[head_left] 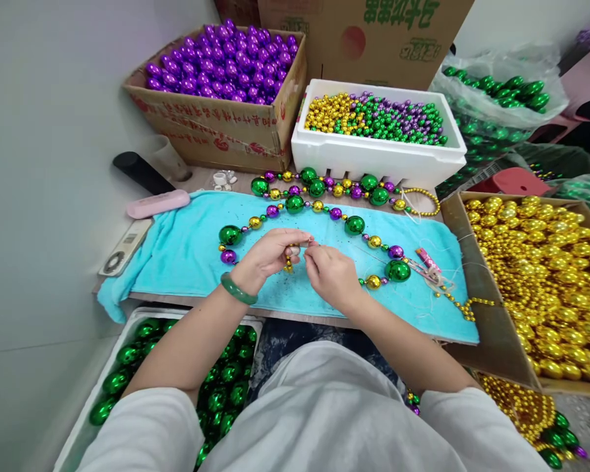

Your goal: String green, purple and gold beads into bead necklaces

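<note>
My left hand (pixel 270 252), with a green bangle (pixel 238 289) on its wrist, is closed on a short strand of small gold beads (pixel 288 265). Its fingertips meet those of my right hand (pixel 332 272), which is pinched around something too small to make out. A thin thread seems to run off near the right hand. Around both hands a bead garland (pixel 354 225) of green, gold and purple balls curves over the turquoise towel (pixel 187 262). To the right lie a pink-wrapped item (pixel 429 260) and some whitish cords.
Behind the towel lies another bead garland (pixel 316 188). Purple beads fill a cardboard box (pixel 216 137); a white foam box (pixel 373 152) holds small mixed beads. Gold beads are in a box (pixel 486 314) at right, green balls in a tray (pixel 96 400) below left. A pink case (pixel 158 204) sits left.
</note>
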`<state>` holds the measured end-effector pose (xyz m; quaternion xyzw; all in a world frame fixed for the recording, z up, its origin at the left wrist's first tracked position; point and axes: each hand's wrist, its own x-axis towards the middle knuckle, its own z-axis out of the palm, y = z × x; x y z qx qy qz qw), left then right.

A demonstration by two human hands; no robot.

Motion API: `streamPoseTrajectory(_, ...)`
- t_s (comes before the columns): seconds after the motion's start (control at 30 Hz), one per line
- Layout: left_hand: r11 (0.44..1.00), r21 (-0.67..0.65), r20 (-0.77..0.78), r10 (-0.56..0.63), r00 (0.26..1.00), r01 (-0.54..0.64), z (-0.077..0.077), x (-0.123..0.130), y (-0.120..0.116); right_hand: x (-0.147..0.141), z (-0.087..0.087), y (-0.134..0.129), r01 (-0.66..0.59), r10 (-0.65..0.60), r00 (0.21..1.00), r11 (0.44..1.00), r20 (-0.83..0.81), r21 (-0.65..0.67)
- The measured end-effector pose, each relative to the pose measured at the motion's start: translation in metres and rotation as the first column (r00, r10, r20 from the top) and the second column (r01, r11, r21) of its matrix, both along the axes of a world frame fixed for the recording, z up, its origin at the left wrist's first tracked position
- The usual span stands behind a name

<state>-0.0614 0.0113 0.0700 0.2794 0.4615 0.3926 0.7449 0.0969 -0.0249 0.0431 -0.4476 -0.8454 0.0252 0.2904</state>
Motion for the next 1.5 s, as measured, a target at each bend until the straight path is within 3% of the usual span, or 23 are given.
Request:
streamPoseTrajectory(0.17,0.998,0.061,0.017,-0.032,0.999,0.031,0.005,-0.002,-0.005,-0.004,-0.014,-0.005,-0.017,0.018,0.995,1.0,0.099,-0.008)
streamPoseTrajectory(0.3,0.98,0.155,-0.062,-0.12,0.991,0.128,0.013,-0.007,-0.006,-0.001,-0.011,-0.011,-0.102,0.115,0.988,0.986,0.101,-0.129)
streamPoseTrajectory(0.37,0.961,0.209,-0.107,-0.163,0.981,0.183,0.017,-0.011,-0.007,0.005,-0.003,-0.007,-0.131,0.128,0.991,0.975,-0.03,-0.177)
streamPoseTrajectory(0.47,0.921,0.263,-0.168,-0.25,0.954,0.288,0.022,-0.017,-0.007,0.013,0.011,0.017,-0.09,-0.043,0.913,0.949,-0.406,-0.301)
streamPoseTrajectory(0.5,0.904,0.277,-0.187,-0.284,0.941,0.327,0.023,-0.018,-0.006,0.014,0.015,0.027,-0.125,-0.112,0.845,0.909,-0.522,-0.397)
streamPoseTrajectory(0.53,0.885,0.293,-0.204,-0.311,0.928,0.361,0.023,-0.02,-0.006,0.015,0.017,0.038,-0.233,-0.155,0.779,0.829,-0.608,-0.509)
streamPoseTrajectory(0.6,0.853,0.337,-0.222,-0.34,0.914,0.4,0.022,-0.022,-0.004,0.014,0.02,0.056,-0.527,-0.179,0.694,0.533,-0.697,-0.662)
streamPoseTrajectory(0.63,0.844,0.359,-0.221,-0.338,0.915,0.398,0.02,-0.024,-0.003,0.014,0.019,0.062,-0.637,-0.174,0.67,0.364,-0.721,-0.68)
streamPoseTrajectory(0.67,0.84,0.378,-0.214,-0.329,0.92,0.388,0.018,-0.025,-0.002,0.013,0.019,0.066,-0.7,-0.166,0.656,0.229,-0.736,-0.676)
streamPoseTrajectory(0.7,0.839,0.393,-0.208,-0.318,0.925,0.377,0.016,-0.026,-0.001,0.012,0.017,0.069,-0.729,-0.162,0.649,0.149,-0.744,-0.668)
streamPoseTrajectory(0.73,0.838,0.403,-0.208,-0.308,0.928,0.369,0.014,-0.027,-0.001,0.012,0.016,0.07,-0.736,-0.158,0.648,0.118,-0.745,-0.666)
streamPoseTrajectory(0.9,0.833,0.424,-0.284,-0.251,0.925,0.356,0.001,-0.029,0.0,0.019,0.01,0.069,-0.624,-0.13,0.754,0.162,-0.643,-0.764)
streamPoseTrajectory(0.97,0.836,0.439,-0.278,-0.222,0.934,0.33,-0.004,-0.026,-0.001,0.023,0.006,0.068,-0.602,-0.181,0.754,0.196,-0.632,-0.774)
streamPoseTrajectory(1.03,0.846,0.466,-0.234,-0.166,0.958,0.26,-0.013,-0.019,-0.003,0.025,0.0,0.066,-0.62,-0.284,0.674,0.283,-0.682,-0.731)
streamPoseTrajectory(1.13,0.866,0.497,-0.105,0.006,0.994,0.047,-0.032,-0.005,-0.009,0.023,-0.012,0.061,-0.687,-0.459,0.416,0.407,-0.785,-0.602)
streamPoseTrajectory(1.2,0.868,0.488,-0.047,0.126,0.991,-0.087,-0.049,0.005,-0.013,0.02,-0.02,0.057,-0.732,-0.546,0.245,0.438,-0.801,-0.522)
streamPoseTrajectory(1.27,0.856,0.488,-0.057,0.227,0.972,-0.172,-0.065,0.012,-0.018,0.02,-0.026,0.056,-0.747,-0.591,0.142,0.462,-0.794,-0.478)
streamPoseTrajectory(1.4,0.792,0.536,-0.12,0.413,0.903,-0.291,-0.082,0.019,-0.022,0.024,-0.028,0.059,-0.72,-0.601,0.063,0.525,-0.797,-0.454)
streamPoseTrajectory(1.5,0.773,0.491,-0.098,0.507,0.856,-0.402,-0.074,0.022,-0.023,0.028,-0.023,0.06,-0.683,-0.575,0.061,0.572,-0.816,-0.454)
